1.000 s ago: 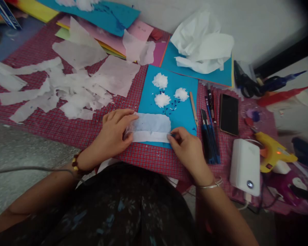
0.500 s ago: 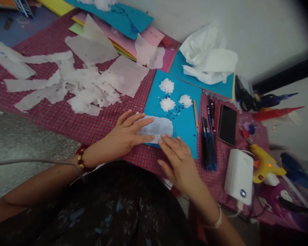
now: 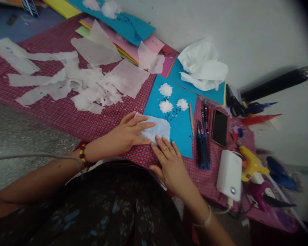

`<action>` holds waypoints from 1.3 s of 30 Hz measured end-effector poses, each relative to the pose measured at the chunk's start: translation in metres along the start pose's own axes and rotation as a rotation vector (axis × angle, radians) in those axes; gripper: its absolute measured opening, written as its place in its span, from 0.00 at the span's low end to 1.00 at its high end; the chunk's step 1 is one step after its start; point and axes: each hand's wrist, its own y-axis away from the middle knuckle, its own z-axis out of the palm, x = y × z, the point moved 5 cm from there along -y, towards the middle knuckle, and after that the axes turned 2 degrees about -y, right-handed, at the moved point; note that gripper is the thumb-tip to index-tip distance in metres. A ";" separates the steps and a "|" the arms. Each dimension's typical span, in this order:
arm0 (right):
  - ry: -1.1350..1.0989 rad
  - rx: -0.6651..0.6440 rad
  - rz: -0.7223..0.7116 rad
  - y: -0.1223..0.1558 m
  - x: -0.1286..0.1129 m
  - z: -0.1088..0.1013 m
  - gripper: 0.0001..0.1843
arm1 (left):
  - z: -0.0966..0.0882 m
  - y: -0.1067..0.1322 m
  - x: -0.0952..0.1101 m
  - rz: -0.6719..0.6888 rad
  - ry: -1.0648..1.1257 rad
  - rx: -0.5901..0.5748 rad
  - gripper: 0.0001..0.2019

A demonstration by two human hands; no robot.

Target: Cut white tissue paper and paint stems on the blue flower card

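Here, left hand and right hand, fingers splayed, touch white paper at blue sheet's near edge

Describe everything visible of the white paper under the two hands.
The white paper looks thin and slightly see-through, with a bluish tint. Roughly oblong and lightly wrinkled, it lies across the near left part of the blue card. The left hand is spread over its left end; fingertips of the right hand rest at its near edge, partly hiding that edge.
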 end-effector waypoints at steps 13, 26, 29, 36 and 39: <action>-0.067 0.089 0.088 0.009 0.012 -0.002 0.30 | -0.036 0.026 0.008 -0.125 -0.085 0.089 0.08; -0.122 0.153 0.124 0.010 0.015 -0.005 0.26 | -0.026 0.026 0.002 -0.105 -0.287 0.035 0.08; -0.145 0.178 0.134 0.010 0.014 -0.004 0.26 | -0.025 0.030 0.003 -0.103 -0.242 0.014 0.09; -0.195 0.381 0.230 0.035 0.041 -0.031 0.20 | -0.048 0.007 0.009 -0.097 -0.047 -0.030 0.10; -0.081 0.544 0.399 0.061 0.075 -0.053 0.18 | -0.054 -0.025 0.013 -0.132 0.041 -0.086 0.13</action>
